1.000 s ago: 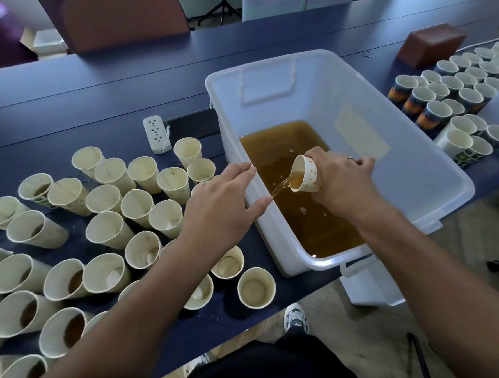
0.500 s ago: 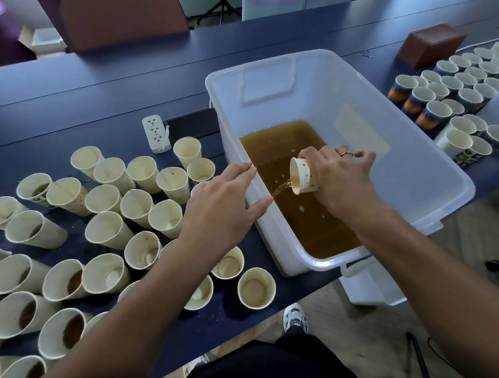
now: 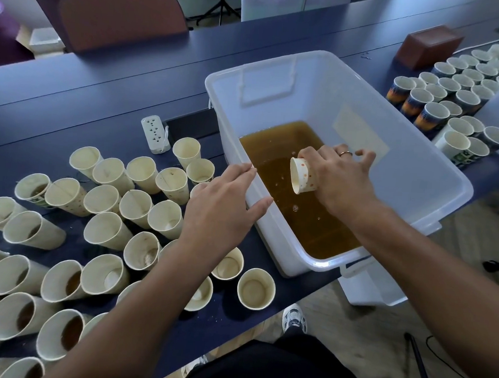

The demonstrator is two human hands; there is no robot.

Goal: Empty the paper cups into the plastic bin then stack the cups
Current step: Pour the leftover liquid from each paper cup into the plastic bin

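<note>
— What is changing over the bin?

— Pouring is ending: the thin stream seen leaving the paper cup point(image 3: 302, 176) a moment ago is gone, and the cup is tipping further, its mouth facing left and down. The right hand point(image 3: 340, 181) is gripping it by the base above the brown liquid point(image 3: 288, 208) pooling in the plastic bin point(image 3: 419, 170).

— And the other hand?

— The left hand point(image 3: 222, 207) is hovering open, fingers straight, at the bin's near-left rim, holding nothing.

— What is surrounding them?

— Cream cups point(image 3: 108, 230) are crowding the dark blue table point(image 3: 102, 92) at left, some showing brown dregs. Printed cups point(image 3: 452, 96) are standing in rows at right, near a brown box point(image 3: 429, 46). A white power strip point(image 3: 155, 135) is lying behind the cream cups.
</note>
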